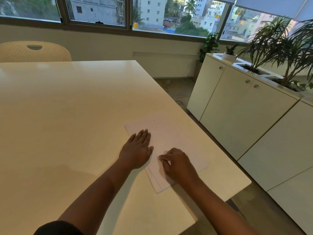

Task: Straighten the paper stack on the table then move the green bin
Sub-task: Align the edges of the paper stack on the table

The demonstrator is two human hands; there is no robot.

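Note:
A stack of white paper (169, 138) lies on the white table (67, 107) near its right edge, with the near sheets fanned out unevenly. My left hand (138, 150) rests flat on the stack's left edge, fingers together and extended. My right hand (177, 164) lies on the near part of the stack with its fingers curled and the fingertips pressing on the top sheet. No green bin is in view.
A cream perforated chair (33, 51) stands at the table's far left. White cabinets (237, 107) with potted plants (279, 48) on top line the right side, across a narrow strip of floor. Windows run along the far wall.

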